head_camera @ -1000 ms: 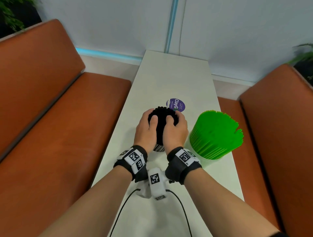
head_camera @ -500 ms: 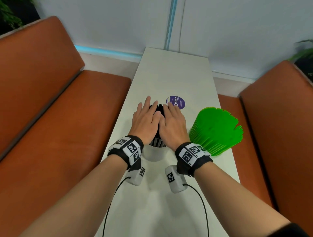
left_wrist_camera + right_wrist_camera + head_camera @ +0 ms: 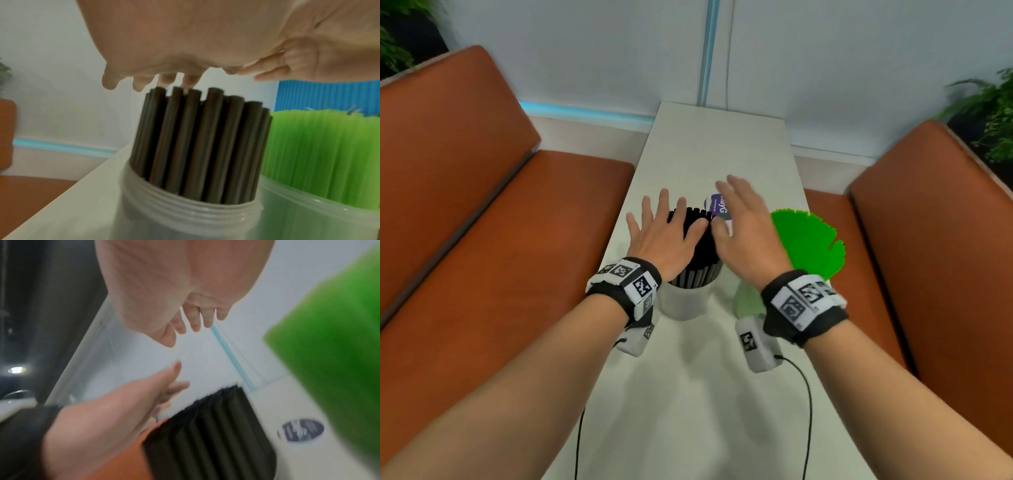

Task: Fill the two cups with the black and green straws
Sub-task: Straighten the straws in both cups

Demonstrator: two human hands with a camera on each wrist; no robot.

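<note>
**Ana:** Head view first: what does it show?

**Ben:** A long white tabletop [image 3: 709, 394] runs away from the viewer between two orange benches. Two pale cups stand side by side on it. The left cup [image 3: 683, 301] holds the black straws [image 3: 700, 253], packed upright. The right cup [image 3: 748, 301] holds the green straws [image 3: 810, 240], fanned out and leaning to the right.

**Ana:** And the hands?

**Ben:** The left hand [image 3: 664, 240] lies flat over the left part of the black straws, fingers [image 3: 654, 209] straight and spread, gripping nothing. In the left wrist view its fingertips sit just at the straw tops; I cannot tell if they touch. The right hand [image 3: 746, 236] is blurred, flat, fingers straight and fairly close together, empty, between the two bundles and apart from the black ones.

**Ana:** So which step is this?

**Ben:** Both cups look full, so I judge it to be final tidying. The black straw tops are uneven in the left wrist view. A gentle, level press with a flat palm should even them out. Steadying the cup would help, since a sideways push could tip it. The green bundle looks looser, so it may want gathering upright.

**Ana:** Anything else there?

**Ben:** A round purple sticker [image 3: 719, 205] on the tabletop, just behind the black straws.
</note>
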